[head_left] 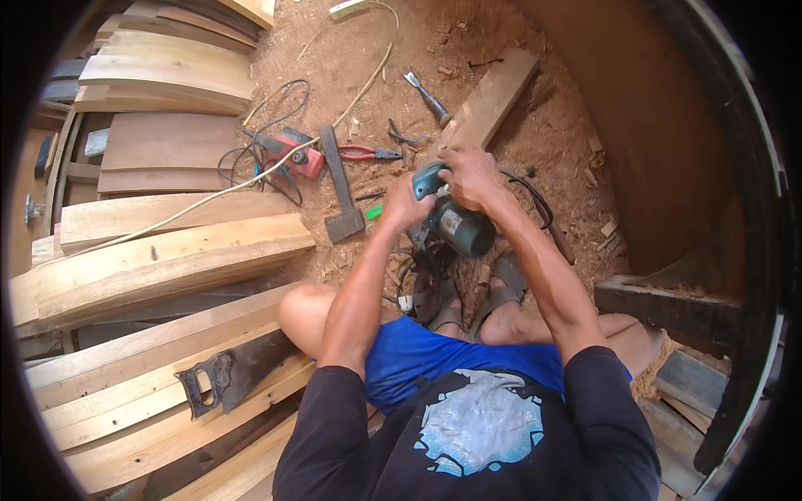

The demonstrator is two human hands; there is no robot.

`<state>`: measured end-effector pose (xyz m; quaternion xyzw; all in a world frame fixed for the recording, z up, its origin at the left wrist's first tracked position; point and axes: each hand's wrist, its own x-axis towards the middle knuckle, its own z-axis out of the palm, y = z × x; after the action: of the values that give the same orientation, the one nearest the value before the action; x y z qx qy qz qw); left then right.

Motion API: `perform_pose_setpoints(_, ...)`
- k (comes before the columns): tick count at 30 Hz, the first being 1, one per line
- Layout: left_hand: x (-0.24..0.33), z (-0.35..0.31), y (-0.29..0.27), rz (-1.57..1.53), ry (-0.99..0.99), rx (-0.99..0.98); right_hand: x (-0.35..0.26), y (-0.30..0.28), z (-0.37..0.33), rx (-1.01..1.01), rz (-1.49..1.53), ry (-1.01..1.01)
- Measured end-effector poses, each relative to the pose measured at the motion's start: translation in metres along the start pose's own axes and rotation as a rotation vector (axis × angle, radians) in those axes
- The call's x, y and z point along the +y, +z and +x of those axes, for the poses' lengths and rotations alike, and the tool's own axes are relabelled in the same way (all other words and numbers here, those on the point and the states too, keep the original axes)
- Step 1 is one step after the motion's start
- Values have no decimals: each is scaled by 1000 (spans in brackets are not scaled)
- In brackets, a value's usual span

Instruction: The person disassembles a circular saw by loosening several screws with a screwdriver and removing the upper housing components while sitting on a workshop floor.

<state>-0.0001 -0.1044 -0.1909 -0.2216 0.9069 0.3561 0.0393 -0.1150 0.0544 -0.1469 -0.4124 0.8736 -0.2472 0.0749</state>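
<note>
A teal and black circular saw (464, 229) is held low in front of my shins, above the sawdust-covered ground. My left hand (404, 203) wraps around the left side of its teal handle (428, 180). From the right, my right hand (473, 177) closes over the same handle's far end. The saw's dark lower part hangs near my sandaled feet; its blade is hidden. Just beyond my hands, a long wooden board (494, 96) lies on the ground, its near end behind my right hand. A chisel (428, 100) rests next to that board.
Left of my hands lie an axe-like hammer (341, 188), red-handled pliers (368, 153) and a red power tool (292, 153) with a coiled cord. Stacked planks (167, 259) fill the left side, a handsaw (230, 376) on them. A large brown curved panel (643, 142) stands at right.
</note>
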Motion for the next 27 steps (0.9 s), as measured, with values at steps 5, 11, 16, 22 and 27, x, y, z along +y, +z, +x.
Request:
perform_pose_setpoints(5,-43,6,-2,-511,27,-325,-15,-32,-61,-378,92,211)
perform_pose_setpoints(11,-27,4,-5,-860,-246,-402,2,-3,-108,-303,287,258)
perform_pose_setpoints(16,-32,8,-2,-807,-235,-413,6,-4,-106,-291,307,244)
perform_pose_setpoints(22,-39,5,-5,-934,-306,-386,7,-1,-105,-311,317,237)
perform_pose_setpoints(27,-37,-4,-4,-980,-285,-393,11,0,-112,-315,317,235)
